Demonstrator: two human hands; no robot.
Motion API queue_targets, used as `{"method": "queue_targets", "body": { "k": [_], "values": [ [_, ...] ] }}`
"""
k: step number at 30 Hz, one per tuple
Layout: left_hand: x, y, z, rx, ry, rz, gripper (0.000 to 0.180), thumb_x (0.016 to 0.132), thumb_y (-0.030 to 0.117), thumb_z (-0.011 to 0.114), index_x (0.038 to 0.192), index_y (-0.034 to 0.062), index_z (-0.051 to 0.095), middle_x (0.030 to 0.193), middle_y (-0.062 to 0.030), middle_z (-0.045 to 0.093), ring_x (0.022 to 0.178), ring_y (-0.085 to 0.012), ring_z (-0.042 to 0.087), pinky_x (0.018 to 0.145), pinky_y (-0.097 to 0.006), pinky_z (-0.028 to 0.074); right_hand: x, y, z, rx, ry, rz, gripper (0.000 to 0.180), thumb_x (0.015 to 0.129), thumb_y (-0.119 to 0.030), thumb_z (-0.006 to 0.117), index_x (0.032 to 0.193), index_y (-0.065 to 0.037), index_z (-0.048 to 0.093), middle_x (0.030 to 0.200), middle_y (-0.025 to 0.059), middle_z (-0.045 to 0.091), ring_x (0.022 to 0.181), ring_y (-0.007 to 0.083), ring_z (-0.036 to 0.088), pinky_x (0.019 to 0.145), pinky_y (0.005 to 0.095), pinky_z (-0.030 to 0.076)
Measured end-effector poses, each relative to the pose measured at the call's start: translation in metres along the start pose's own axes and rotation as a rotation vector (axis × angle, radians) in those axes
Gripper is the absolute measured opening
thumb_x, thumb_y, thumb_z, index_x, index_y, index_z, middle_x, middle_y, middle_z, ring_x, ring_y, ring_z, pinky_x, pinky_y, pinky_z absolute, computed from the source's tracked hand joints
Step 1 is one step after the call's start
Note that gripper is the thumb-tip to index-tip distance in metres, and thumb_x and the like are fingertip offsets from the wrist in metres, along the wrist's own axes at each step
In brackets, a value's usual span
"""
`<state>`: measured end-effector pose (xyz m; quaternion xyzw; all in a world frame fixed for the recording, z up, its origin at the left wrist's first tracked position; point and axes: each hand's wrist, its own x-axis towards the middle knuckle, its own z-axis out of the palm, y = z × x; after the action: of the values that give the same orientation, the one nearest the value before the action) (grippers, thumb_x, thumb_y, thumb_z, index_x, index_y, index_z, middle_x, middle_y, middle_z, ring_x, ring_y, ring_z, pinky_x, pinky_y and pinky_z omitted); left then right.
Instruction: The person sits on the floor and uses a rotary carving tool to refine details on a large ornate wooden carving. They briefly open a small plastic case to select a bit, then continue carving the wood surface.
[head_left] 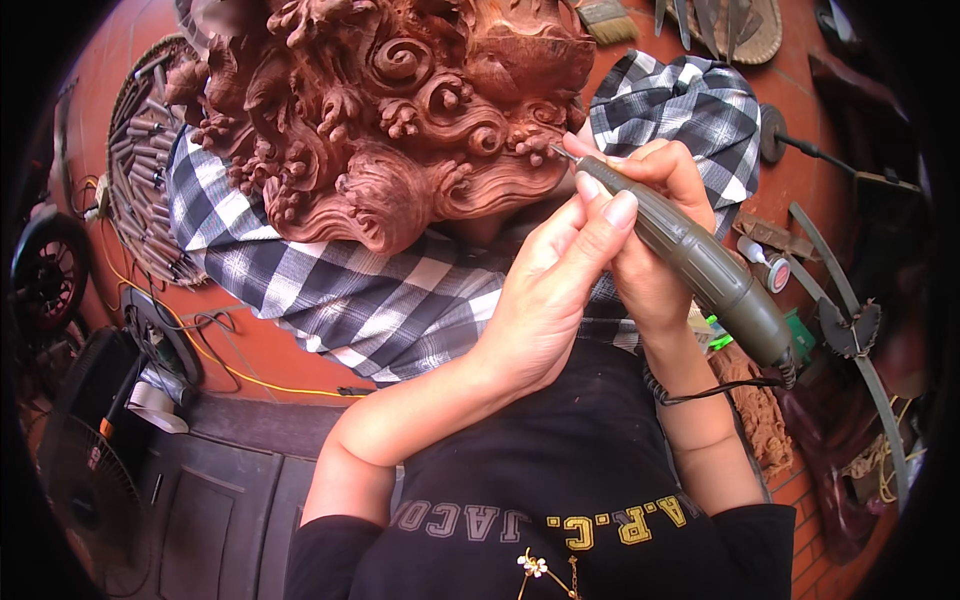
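A reddish-brown wood carving (385, 195) with deep scrolls, curls and small knobbly clusters lies across my lap. My right hand (665, 185) is wrapped round the front part of a dark green rotary tool (715, 270), held like a pen. Its thin metal bit points left and meets the carving's right edge, beside a small cluster; whether it is cutting I cannot tell. Close against the tool's nose, my left hand (555, 275) grips it with thumb and fingers, steadying it next to the right hand. Some left fingertips are hidden behind the thumb.
Checked black-and-white cloth (400, 300) covers my legs. Many carving tools fill a round basket (150, 170) at left. A yellow cord (215, 358) crosses the tiled floor near a fan (95, 480). A brush (608, 20), a small bottle (752, 250) and a saw-toothed metal piece (850, 330) lie around.
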<state>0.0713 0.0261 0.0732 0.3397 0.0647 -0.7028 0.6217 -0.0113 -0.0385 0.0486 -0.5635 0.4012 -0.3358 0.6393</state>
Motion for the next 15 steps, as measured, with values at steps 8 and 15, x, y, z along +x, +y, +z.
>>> {"method": "queue_targets", "body": {
  "k": [8,15],
  "values": [
    [-0.0038,-0.0004,-0.0054,0.032,-0.034,0.003,0.041,0.101,0.033,0.045,0.124,-0.0006,0.048,0.120,-0.0066,0.053,0.113,-0.0122,0.047,0.101,-0.031,0.034,0.0007,0.0011,-0.0024,-0.059,-0.054,-0.027,0.019,0.084,0.007,0.063,0.085,-0.002,0.047,0.078,0.0001,0.046,0.076,0.0063,0.055,0.102,0.0524,0.045],
    [-0.0017,0.0013,-0.0077,0.044,-0.066,0.001,0.042,0.102,0.032,0.043,0.128,-0.0003,0.046,0.123,-0.0077,0.052,0.115,-0.0140,0.048,0.102,-0.033,0.035,0.0004,0.0014,0.0004,-0.034,0.015,-0.010,0.020,0.083,0.003,0.069,0.083,-0.002,0.049,0.081,0.0028,0.056,0.105,0.0258,0.064,0.085,0.0304,0.051]
  ]
}}
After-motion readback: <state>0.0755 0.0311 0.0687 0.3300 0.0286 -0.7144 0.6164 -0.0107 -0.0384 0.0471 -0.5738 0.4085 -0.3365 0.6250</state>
